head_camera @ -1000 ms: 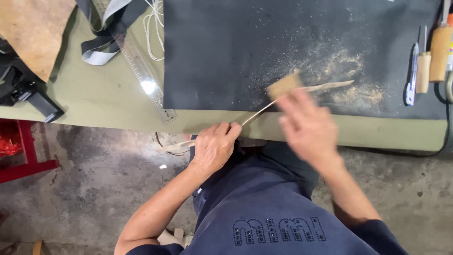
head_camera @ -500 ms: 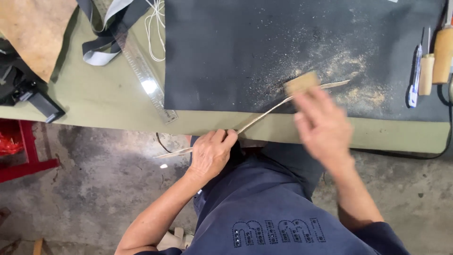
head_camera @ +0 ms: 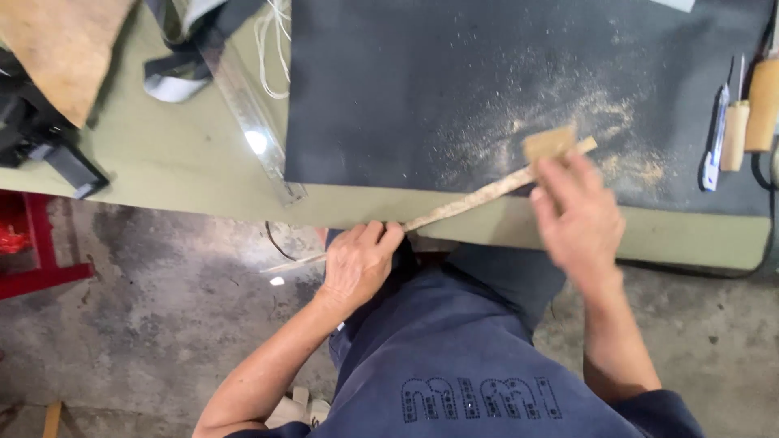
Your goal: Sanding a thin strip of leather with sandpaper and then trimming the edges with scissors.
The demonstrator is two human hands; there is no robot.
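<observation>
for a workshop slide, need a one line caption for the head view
Left hand pins a long thin tan strip at the table edge while right hand presses a small tan block on it over a dusty black mat.

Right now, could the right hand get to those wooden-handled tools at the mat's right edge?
Probably yes. The right hand holds a small block on the strip, and the tools lie just to its right with only bare mat between, though its grip is occupied.

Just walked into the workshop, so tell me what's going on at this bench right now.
A person in a dark blue shirt is sanding a long thin strip. The left hand pinches the strip at the table edge, while the right hand presses a small tan block on its far end over a black mat dusted with tan grit. Wooden-handled tools lie to the right.
</observation>
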